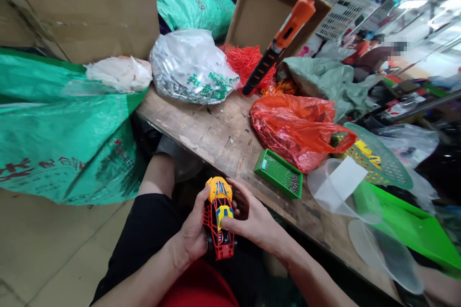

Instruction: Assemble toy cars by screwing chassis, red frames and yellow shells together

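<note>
Above my lap, a toy car (219,191) with a yellow hood, red cage frame and black wheels is held between both hands. My left hand (195,228) is closed around its left side, the thumb along the yellow front. My right hand (250,216) grips the other side, its thumb pressing on the small yellow and blue roof piece (224,214). The fingers beneath the car are mostly hidden. Over the bench hangs an orange and black electric screwdriver (284,41). A green tray (280,175) with small screws sits near the bench edge, ahead of my right hand.
On the wooden bench (216,127) lie a clear bag of silvery parts (192,67), red frame pieces (248,64) and a red plastic bag (293,124). At right are a green basket (392,165), clear tubs (331,192) and a bright green tray (414,223). A green sack (65,139) stands left.
</note>
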Motion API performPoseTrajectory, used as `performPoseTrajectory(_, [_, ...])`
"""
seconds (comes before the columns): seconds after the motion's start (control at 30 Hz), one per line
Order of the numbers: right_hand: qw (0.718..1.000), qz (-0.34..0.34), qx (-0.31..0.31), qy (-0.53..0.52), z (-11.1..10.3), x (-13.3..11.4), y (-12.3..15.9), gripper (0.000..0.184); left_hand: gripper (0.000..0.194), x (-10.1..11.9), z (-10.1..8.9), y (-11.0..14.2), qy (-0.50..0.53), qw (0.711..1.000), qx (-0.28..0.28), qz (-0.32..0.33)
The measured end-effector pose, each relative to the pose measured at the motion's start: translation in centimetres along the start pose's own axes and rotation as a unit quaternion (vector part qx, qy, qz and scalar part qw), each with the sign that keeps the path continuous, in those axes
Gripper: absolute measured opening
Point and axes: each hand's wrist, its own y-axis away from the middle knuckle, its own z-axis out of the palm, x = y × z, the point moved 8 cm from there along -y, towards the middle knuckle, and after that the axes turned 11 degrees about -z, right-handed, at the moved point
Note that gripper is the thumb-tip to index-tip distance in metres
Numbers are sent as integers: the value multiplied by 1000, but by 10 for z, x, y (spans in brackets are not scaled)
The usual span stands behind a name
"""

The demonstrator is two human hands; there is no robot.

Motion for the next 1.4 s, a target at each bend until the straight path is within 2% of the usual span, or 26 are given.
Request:
performPoseTrajectory(0.13, [999,23,21,31,3,-2,-1,95,59,0,3,2,9,1000,-16,-10])
performPoseTrajectory(0.23, [999,1,20,27,6,-10,0,93,62,1,5,5,-10,1000,-14,-21])
performPoseTrajectory(0.33, [997,-35,6,62,8,-22,0,90,64,4,12,7,-24,999,-37,-24])
performPoseTrajectory(0.5, [985,-86,33,145,0,-37,-5,86,57,11,18,8,-23,997,-71,6])
performPoseTrajectory(0.73, [974,-104,83,185,-11,-37,-14,90,37,19,7,10,-52,995,-40,70])
performPoseTrajectory(0.87, [982,-84,90,143,-8,-37,-14,91,32,20,8,12,-73,994,-30,76])
performPoseTrajectory(1.03, [996,-74,38,33,-4,-39,-17,92,22,27,4,13,-89,991,6,103])
performPoseTrajectory(1.17, [994,-86,51,47,-11,-37,-21,87,22,28,0,10,-87,990,23,110])
performPoseTrajectory(1.4, [990,-95,78,66,-14,-43,-16,82,34,22,11,8,-76,992,-45,86])
